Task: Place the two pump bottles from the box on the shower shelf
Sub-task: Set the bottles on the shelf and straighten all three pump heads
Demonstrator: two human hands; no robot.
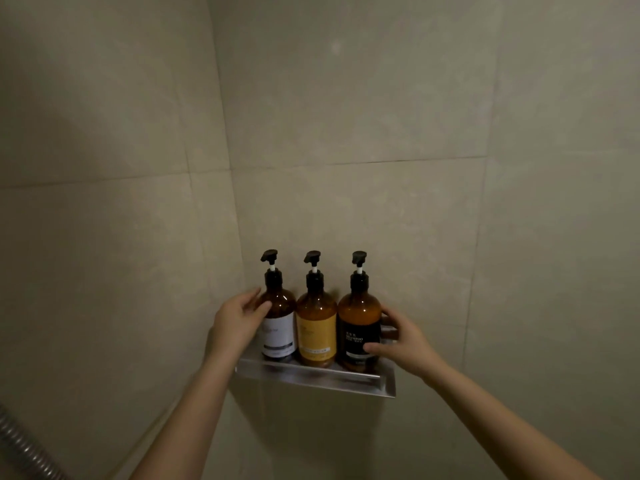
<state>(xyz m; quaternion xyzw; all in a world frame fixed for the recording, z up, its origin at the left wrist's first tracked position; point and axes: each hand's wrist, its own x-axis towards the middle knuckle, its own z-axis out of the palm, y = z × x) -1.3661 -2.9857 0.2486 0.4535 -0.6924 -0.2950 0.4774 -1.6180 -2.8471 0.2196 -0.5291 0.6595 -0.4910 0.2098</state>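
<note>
Three amber pump bottles stand upright in a row on a metal shower shelf fixed in the tiled corner. The white-label bottle is on the left, the yellow-label bottle in the middle, the black-label bottle on the right. My left hand wraps the left side of the white-label bottle, thumb on its shoulder. My right hand holds the right side of the black-label bottle, thumb across its label. All three black pump heads point left.
Beige tiled walls meet in a corner just left of the shelf. A ribbed metal shower hose runs along the lower left edge. The box is not in view.
</note>
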